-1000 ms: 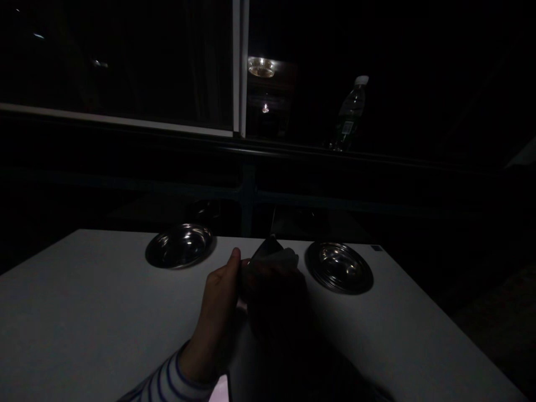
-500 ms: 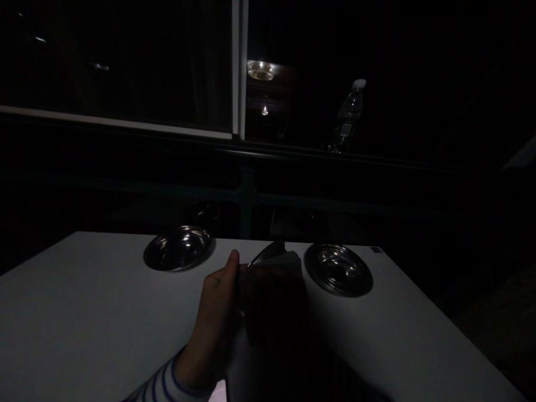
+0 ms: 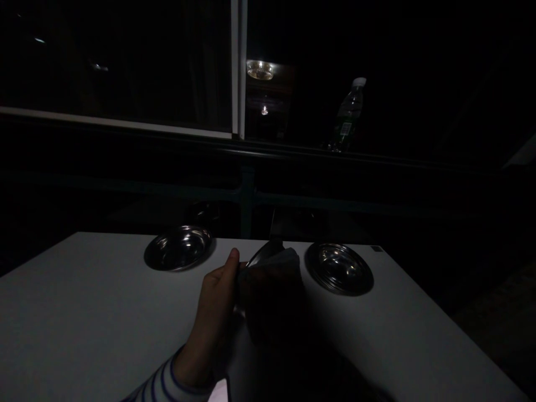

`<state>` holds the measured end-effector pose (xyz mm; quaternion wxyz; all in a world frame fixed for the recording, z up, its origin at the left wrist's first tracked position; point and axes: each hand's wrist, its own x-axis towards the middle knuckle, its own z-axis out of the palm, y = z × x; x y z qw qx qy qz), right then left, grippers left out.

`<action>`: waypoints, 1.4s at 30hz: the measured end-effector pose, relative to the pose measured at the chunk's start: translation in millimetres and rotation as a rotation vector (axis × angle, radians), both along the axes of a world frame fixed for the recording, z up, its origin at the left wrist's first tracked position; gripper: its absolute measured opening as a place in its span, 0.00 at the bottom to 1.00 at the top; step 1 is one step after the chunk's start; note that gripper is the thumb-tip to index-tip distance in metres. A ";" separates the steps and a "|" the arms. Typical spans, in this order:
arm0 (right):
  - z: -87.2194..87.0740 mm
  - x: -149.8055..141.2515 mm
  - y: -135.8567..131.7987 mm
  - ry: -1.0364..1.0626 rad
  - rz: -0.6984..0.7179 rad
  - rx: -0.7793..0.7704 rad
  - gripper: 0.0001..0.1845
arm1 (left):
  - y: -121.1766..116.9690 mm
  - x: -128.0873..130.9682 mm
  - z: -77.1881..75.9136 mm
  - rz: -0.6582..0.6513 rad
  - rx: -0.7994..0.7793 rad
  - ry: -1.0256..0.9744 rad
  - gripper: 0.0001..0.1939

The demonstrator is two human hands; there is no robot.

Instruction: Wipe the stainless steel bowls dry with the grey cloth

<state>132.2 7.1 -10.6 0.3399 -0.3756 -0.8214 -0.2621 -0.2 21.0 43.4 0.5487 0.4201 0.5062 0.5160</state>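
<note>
My left hand, in a striped sleeve, grips the rim of a shiny metal plate tilted up at the middle of the table, thumb on the near side. Against the plate's face lies a greyish cloth. My right hand is a dark shape in deep shadow behind that cloth, holding it to the plate; its separate fingers cannot be made out. To the left rests a single round metal plate. At the right sits a stack of similar metal plates.
The white table ends at a far edge before a dark rail. Beyond it, a plastic bottle with a white cap stands by the window frame. A bright pale object shows at the bottom edge.
My right hand and the cloth have shifted slightly left and up across the plate. My left hand keeps its grip in nearly the same place.
</note>
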 end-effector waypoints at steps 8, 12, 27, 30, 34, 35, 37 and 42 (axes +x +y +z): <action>9.0 6.7 3.7 0.074 0.021 0.007 0.20 | 2.4 1.1 -2.9 0.022 -0.062 -0.042 0.22; 3.4 1.3 2.8 0.057 0.049 0.020 0.19 | 3.0 -2.3 -4.9 0.020 -0.032 -0.068 0.19; 3.6 11.5 6.6 0.085 0.060 0.004 0.23 | 2.9 -6.4 2.1 -0.037 -0.047 -0.170 0.15; 2.1 18.3 10.3 0.164 0.013 0.019 0.24 | 3.7 -6.7 2.8 -0.026 -0.075 -0.173 0.15; -6.9 6.3 6.0 0.092 0.112 0.121 0.18 | 7.4 -9.0 3.5 -0.001 -0.077 -0.202 0.14; -8.2 3.3 5.2 0.080 0.139 0.143 0.16 | 7.7 -9.5 3.8 0.005 -0.070 -0.208 0.13; -8.1 2.8 6.2 0.074 0.149 0.121 0.17 | 6.9 -9.7 4.4 -0.003 -0.064 -0.215 0.13; -5.4 17.5 12.3 0.169 0.030 0.029 0.25 | 3.2 -7.3 3.6 -0.048 -0.079 -0.208 0.15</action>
